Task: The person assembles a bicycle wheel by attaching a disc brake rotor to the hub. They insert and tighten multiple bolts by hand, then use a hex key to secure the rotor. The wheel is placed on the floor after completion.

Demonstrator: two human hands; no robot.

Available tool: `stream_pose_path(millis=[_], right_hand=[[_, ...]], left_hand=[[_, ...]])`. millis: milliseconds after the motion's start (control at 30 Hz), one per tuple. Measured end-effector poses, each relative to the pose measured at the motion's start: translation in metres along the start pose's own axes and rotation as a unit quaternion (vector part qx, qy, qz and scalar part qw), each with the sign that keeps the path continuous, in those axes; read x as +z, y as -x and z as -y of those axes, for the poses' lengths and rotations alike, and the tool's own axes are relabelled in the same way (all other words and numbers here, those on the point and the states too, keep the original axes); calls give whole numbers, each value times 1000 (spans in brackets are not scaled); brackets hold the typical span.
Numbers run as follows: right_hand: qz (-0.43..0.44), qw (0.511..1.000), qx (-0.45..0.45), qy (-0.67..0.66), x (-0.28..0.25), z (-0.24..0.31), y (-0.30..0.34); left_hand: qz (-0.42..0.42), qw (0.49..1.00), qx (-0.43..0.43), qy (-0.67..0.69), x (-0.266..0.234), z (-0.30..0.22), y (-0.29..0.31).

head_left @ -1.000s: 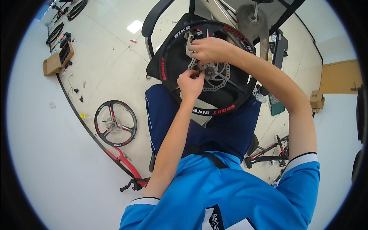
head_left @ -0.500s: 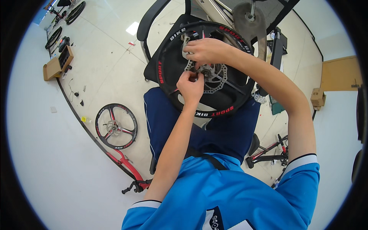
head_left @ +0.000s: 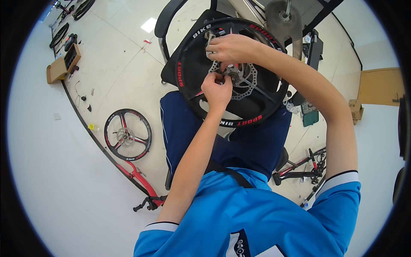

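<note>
A black bicycle wheel (head_left: 272, 108) with red and white lettering lies across my knees and the black chair seat (head_left: 171, 68). Its silver brake disc (head_left: 249, 89), dotted with holes, faces up around the hub (head_left: 234, 77). Beside the hub, my left hand (head_left: 217, 91) is closed, thumb and fingertips pinched together on something too small to make out. My right hand (head_left: 232, 49) reaches over the wheel from the right with curled fingers. Its fingertips go down near the disc's far-left edge, and whatever they grip is hidden. A grey metal part (head_left: 209, 48) shows beside its knuckles.
Another three-spoke wheel (head_left: 112, 149) lies on the floor at left, above a red bike frame (head_left: 145, 185). An open cardboard box (head_left: 55, 70) stands by the left wall. At right are a dark bike frame (head_left: 295, 174), a green tray (head_left: 311, 119) and a small carton (head_left: 355, 112).
The view has shifted slightly. Both hands stay at the hub and disc, with the left fingers moved only a little against the hub. The wheel keeps nearly the same position.
</note>
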State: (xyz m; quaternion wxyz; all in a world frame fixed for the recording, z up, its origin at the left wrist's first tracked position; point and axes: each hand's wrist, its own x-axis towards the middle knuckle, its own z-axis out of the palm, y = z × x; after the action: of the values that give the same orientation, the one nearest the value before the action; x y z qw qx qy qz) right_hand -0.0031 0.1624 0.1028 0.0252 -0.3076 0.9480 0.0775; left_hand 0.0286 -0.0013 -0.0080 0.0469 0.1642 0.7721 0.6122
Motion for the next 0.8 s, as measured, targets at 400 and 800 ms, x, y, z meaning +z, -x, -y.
stream_pose_path(millis=[400, 800], right_hand=[[-95, 990, -8, 105, 12, 0, 23], [-141, 974, -98, 149, 24, -15, 27]], left_hand=[[72, 995, 70, 2, -10, -7, -9], [94, 989, 111, -10, -12, 1, -15]])
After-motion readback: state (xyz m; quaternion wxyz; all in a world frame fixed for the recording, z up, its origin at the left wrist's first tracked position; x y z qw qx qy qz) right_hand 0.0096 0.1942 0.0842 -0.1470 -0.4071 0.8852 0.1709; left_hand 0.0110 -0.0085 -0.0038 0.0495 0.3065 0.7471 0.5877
